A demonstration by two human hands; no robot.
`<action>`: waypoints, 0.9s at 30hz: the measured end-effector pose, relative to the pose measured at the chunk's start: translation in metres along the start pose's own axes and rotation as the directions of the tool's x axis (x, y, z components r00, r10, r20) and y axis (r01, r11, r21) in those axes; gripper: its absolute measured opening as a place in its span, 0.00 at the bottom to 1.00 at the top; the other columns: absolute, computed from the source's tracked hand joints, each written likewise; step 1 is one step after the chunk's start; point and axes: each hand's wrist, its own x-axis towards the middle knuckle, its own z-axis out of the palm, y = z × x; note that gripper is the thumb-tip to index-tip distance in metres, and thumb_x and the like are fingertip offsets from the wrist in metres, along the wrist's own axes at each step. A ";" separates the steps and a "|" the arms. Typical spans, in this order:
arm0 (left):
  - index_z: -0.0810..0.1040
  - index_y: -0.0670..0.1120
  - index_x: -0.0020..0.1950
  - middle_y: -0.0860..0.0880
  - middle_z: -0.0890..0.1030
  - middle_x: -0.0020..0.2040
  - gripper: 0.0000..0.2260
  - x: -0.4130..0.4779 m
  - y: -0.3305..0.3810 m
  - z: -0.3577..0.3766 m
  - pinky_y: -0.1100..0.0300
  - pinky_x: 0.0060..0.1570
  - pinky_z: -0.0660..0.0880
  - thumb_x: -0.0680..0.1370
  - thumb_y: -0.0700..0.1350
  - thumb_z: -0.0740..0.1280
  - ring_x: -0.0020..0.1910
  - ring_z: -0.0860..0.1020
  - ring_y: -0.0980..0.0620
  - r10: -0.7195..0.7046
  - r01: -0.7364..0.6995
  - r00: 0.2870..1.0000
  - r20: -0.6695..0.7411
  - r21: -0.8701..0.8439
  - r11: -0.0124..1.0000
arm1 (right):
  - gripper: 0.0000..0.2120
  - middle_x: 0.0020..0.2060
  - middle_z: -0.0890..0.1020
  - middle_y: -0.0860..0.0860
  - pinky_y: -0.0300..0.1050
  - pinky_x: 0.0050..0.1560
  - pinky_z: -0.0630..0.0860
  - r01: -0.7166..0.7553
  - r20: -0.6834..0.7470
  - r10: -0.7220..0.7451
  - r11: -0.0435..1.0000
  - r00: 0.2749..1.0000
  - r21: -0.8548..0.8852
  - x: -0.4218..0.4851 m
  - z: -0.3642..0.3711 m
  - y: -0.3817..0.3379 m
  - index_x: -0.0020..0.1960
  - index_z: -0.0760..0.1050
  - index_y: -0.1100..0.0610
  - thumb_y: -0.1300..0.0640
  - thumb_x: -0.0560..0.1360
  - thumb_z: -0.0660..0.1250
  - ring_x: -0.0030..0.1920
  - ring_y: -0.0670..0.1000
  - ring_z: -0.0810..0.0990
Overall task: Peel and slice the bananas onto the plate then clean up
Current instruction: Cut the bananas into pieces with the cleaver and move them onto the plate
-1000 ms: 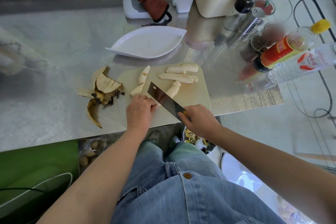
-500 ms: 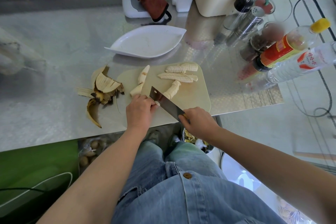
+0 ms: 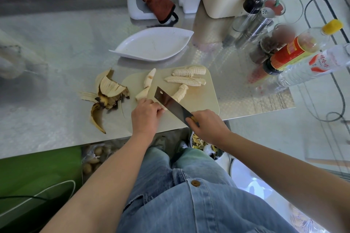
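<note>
I'm seeing the left hand curling its fingers down over the near end of a curved banana on the cutting board, pinning it. That end is hiding under the hand and blade, while the far part is showing slice cuts. The right hand is wrapping tightly round the handle of the cleaver, whose blade is slanting across the banana just beside the left fingertips. 2 sliced bananas are lying side by side at the board's far right corner, and 2 uncut pieces are lying end to end along its left side. The white plate is sitting just beyond the board on the steel counter. The peels are lying heaped left of the board.
</note>
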 end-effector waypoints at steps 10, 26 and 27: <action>0.85 0.44 0.41 0.46 0.81 0.38 0.05 0.001 -0.002 0.003 0.57 0.33 0.67 0.70 0.45 0.76 0.44 0.76 0.45 0.000 0.000 1.000 0.005 -0.009 1.000 | 0.15 0.31 0.72 0.52 0.45 0.34 0.66 -0.036 0.053 0.037 0.999 0.998 -0.019 0.001 0.003 -0.002 0.37 0.68 0.57 0.52 0.80 0.58 0.33 0.56 0.71; 0.84 0.44 0.42 0.47 0.81 0.38 0.05 0.000 -0.002 0.001 0.58 0.34 0.66 0.71 0.45 0.75 0.45 0.76 0.45 0.006 -0.006 1.000 0.013 0.006 1.000 | 0.16 0.28 0.72 0.51 0.45 0.31 0.64 -0.004 0.002 0.003 1.000 1.000 0.011 -0.001 0.000 0.000 0.35 0.68 0.57 0.52 0.80 0.59 0.31 0.54 0.71; 0.84 0.44 0.42 0.47 0.81 0.38 0.05 0.000 -0.001 0.000 0.58 0.34 0.66 0.71 0.45 0.75 0.45 0.76 0.45 0.006 -0.006 1.000 0.012 0.005 1.000 | 0.16 0.29 0.72 0.51 0.45 0.32 0.65 -0.001 0.003 0.001 1.000 1.000 0.010 -0.002 -0.001 0.000 0.35 0.69 0.57 0.52 0.80 0.59 0.31 0.54 0.71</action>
